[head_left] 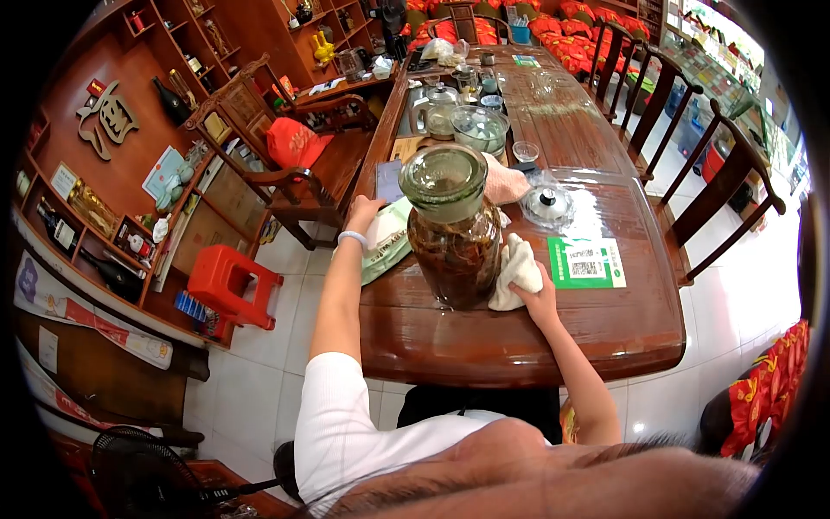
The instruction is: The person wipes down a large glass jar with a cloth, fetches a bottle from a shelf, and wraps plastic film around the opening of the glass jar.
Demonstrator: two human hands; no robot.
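A large glass jar (454,255) with a thick glass lid (443,177) stands upright near the front of the wooden table (519,346); dark contents show through its wall. My right hand (538,298) grips a white cloth (517,268) beside the jar's right side. On the other side, my left hand (365,212) is at a white and green packet (393,238), near a greyish flat item (388,182); its fingertips are partly hidden, and whether it holds anything cannot be made out. A pink cloth (506,183) lies behind the jar.
A green-and-white QR card (588,263) and a glass lid with a black knob (547,205) lie right of the jar. Behind are a glass bowl (480,130) and a glass kettle (439,108). A red stool (235,284) and wooden chairs (722,190) flank the table.
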